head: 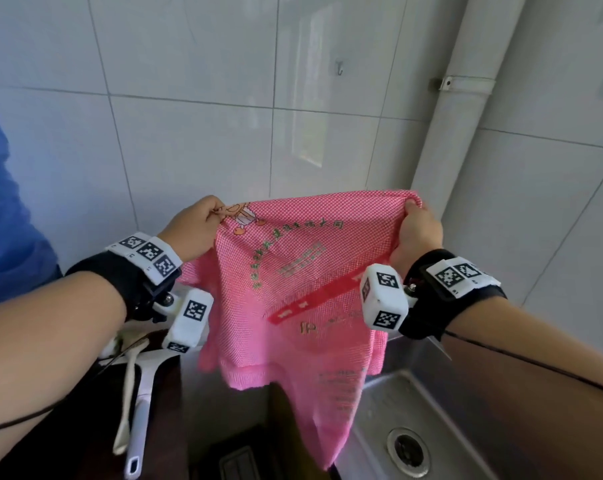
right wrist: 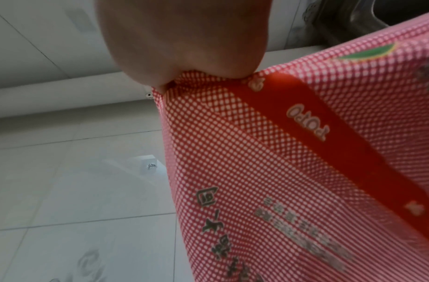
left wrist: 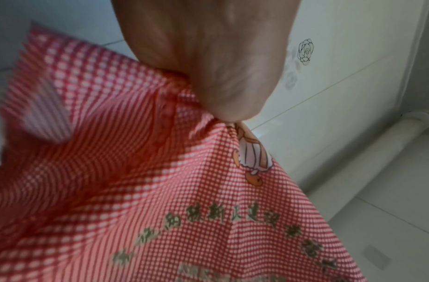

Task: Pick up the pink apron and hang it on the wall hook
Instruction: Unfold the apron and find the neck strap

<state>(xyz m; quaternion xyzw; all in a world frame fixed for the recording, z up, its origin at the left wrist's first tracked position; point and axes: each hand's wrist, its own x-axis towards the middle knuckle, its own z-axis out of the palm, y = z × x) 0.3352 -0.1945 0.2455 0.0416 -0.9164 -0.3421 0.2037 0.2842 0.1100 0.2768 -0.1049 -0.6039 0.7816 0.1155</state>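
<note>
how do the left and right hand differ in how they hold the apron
The left hand pinches the apron at the corner with the cartoon print; the right hand bunches the plain checked corner in its fist. The left hand sits slightly lower than the right and farther from the pipe. Both grip the top edge, stretching it below the hook.

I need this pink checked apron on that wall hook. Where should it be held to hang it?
Hold the pink checked apron by its top edge, from below. Both hands, left hand and right hand, already pinch the upper corners; no loop shows. The small metal wall hook sits above.
</note>
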